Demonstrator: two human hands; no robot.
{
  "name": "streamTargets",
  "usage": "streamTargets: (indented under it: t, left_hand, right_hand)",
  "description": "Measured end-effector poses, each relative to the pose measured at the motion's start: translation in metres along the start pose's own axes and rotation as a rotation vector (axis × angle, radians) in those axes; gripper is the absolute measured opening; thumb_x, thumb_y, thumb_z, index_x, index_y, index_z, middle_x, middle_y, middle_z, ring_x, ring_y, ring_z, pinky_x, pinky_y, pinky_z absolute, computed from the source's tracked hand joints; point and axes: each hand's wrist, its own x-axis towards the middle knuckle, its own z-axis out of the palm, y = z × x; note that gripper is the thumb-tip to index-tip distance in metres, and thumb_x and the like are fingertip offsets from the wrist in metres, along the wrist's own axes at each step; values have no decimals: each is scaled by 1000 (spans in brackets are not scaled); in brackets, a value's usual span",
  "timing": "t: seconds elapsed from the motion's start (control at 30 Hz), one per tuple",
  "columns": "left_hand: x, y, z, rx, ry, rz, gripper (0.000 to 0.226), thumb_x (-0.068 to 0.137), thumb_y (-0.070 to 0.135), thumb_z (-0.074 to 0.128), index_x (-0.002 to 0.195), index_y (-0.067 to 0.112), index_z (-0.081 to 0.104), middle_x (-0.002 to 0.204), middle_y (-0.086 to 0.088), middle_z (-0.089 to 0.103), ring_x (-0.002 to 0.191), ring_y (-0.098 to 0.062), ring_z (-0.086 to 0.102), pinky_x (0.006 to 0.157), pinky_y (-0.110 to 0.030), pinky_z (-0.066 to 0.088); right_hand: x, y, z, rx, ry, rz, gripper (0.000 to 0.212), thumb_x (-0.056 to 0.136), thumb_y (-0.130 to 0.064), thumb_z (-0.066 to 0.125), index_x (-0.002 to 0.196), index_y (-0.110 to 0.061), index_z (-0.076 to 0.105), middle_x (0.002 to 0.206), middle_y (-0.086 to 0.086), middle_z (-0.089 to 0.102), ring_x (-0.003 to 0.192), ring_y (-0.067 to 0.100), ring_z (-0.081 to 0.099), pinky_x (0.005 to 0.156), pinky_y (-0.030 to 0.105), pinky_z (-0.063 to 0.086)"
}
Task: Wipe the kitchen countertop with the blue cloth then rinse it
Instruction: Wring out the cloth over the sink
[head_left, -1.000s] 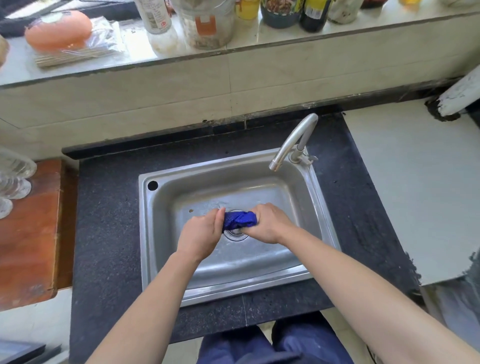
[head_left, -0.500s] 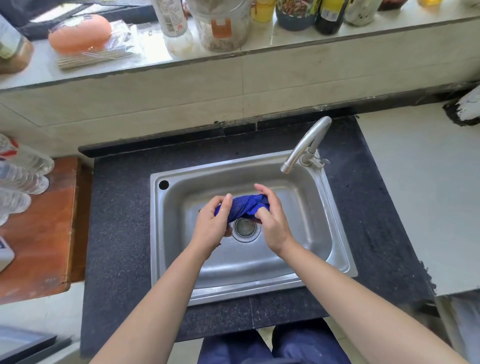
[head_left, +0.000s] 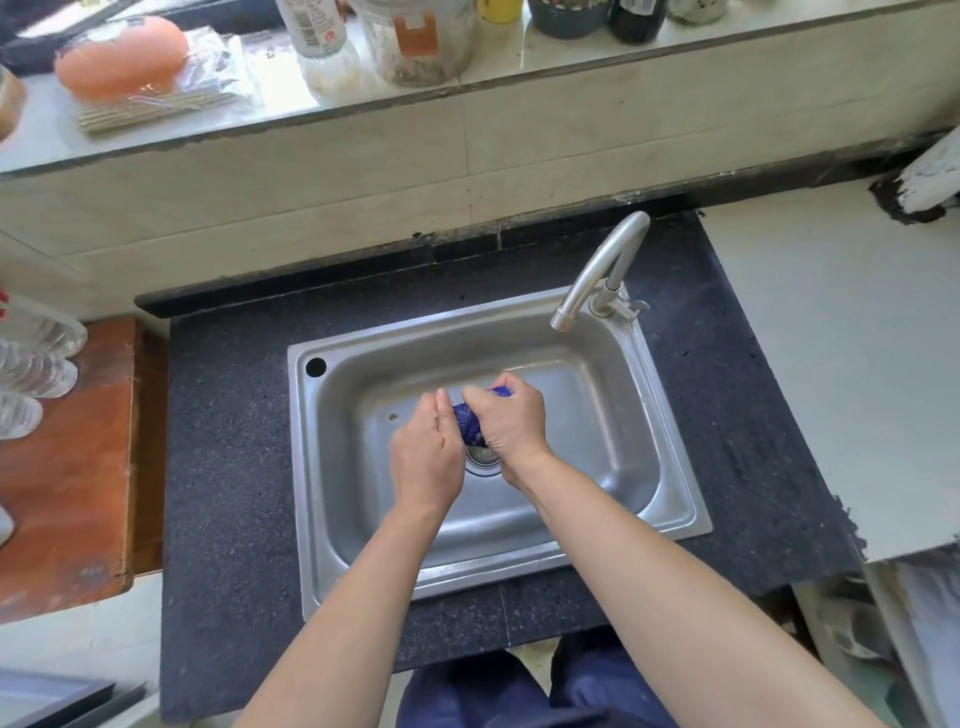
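Blue cloth (head_left: 470, 422) is sitting bunched between both hands at the centre of the frame, directly above the drain (head_left: 480, 457), probably so wrung water is falling straight into the sink (head_left: 363, 545). Right hand (head_left: 511, 421) is clenching around the wad; left hand (head_left: 423, 452) is pressing against its other side, fingers partly spread. Faucet (head_left: 597, 275) is arching in from the upper right, not visibly running. Basin walls are leaving open room all round the hands.
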Motion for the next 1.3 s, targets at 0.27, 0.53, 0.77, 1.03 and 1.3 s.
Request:
streamTargets:
  t: [0.27,0.53,0.77,1.03,1.3]
  left_hand:
    - [0,-19,-4,150,-29,284,44,98,42,17,74,16,42,66,-20,60,63,-45,54,57,-43,33]
    - [1,-16,-10,156,-63,292,37,98,36,22,66,20,32,61,-16,56,60,-43,49,57,-41,28]
    - [0,-9,-17,160,-66,307,39,96,31,29,59,25,22,48,6,30,51,-28,36,57,-34,20]
    - [3,2,-32,-159,-132,-1,42,102,38,39,69,12,40,62,-5,48,61,-24,41,60,-39,36]
    - [5,-4,-42,-793,-171,-408,44,87,32,74,125,19,56,88,-7,69,62,-15,60,53,-28,42]
  right_hand:
    - [-4,2,-13,-87,-175,32,47,77,2,64,56,-21,28,53,-6,24,47,13,23,38,15,25]
    - [-6,-4,-17,-142,-234,35,45,77,-3,60,55,-24,27,55,-4,22,55,17,21,45,23,18]
    - [-10,-10,-22,-158,-237,78,26,64,-18,58,51,-21,36,53,-2,30,53,19,28,46,21,22]
    - [2,-13,-30,-45,-330,20,23,86,-45,71,92,-23,70,78,-8,66,74,13,62,75,35,57]
    - [4,-11,-31,438,-370,109,87,68,-31,87,141,-17,42,116,9,71,106,21,69,109,43,45]
